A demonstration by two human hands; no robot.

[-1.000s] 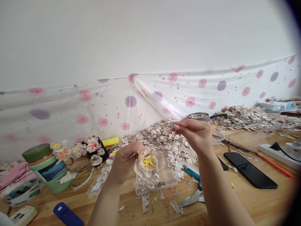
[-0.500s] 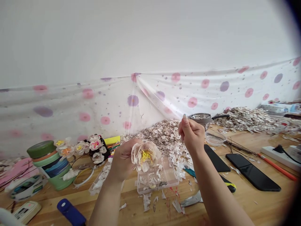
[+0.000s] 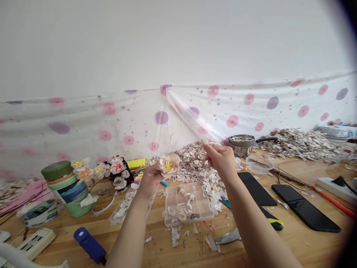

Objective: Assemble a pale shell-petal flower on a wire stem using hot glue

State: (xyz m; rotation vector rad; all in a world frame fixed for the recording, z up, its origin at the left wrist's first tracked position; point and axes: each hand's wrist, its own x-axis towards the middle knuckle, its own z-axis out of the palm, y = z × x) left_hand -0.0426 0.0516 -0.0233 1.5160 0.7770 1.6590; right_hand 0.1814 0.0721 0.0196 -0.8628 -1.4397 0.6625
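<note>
An artificial flower (image 3: pixel 169 165) with pale cream petals and a yellow centre is pinched in my left hand (image 3: pixel 150 178), its face turned toward me. To its right, my right hand (image 3: pixel 221 159) hovers above the table, fingers curled in and one digit pointing toward the flower. Whether anything small is between those fingers is hidden. Below and between my hands lies a clear compartment box (image 3: pixel 189 204) with scraps of petals in it. Behind them spreads a heap of pale petal pieces (image 3: pixel 192 160).
At left stand a green jar (image 3: pixel 65 190), more artificial flowers (image 3: pixel 117 167) and a blue device (image 3: pixel 89 243). On the right are a metal bowl (image 3: pixel 242 147), a clear dish (image 3: pixel 259 164), black phones (image 3: pixel 305 208), pliers (image 3: pixel 228 237) with a yellow-black grip and a power strip (image 3: pixel 334 186).
My left hand has moved the flower up and farther away from me. My right hand has shifted left and lower, its pointing digit tilting toward the flower. The view has moved slightly.
</note>
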